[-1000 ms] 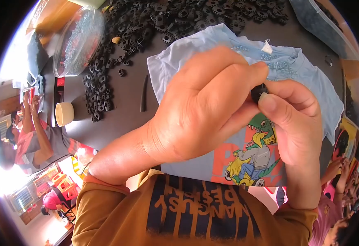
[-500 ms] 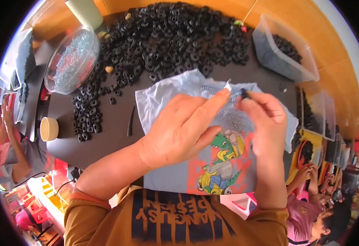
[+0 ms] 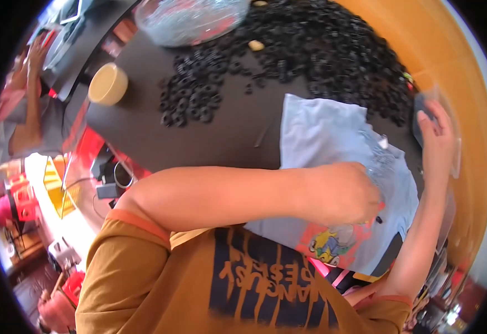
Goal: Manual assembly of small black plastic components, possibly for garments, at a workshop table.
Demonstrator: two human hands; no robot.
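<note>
A pale blue cloth with a cartoon print lies across the near table edge. Over its middle, my left hand is curled closed, blurred, its fingertips hidden beneath. Just beside that hand, a small black part sits on the cloth. Small silvery pieces and a little white item lie farther up the fabric. My right hand reaches to the far right, fingers apart, at a clear plastic bin; whether it touches the bin or its contents I cannot tell.
A large heap of black parts covers the back of the dark table, with a smaller cluster to its left. At the far left stand a clear bowl of silvery pieces and a cream cup. Another person's arm shows beyond.
My hands have parted: the right one went from above the cloth to the bin, and the left dropped lower and curled. The view has swung to the right.
</note>
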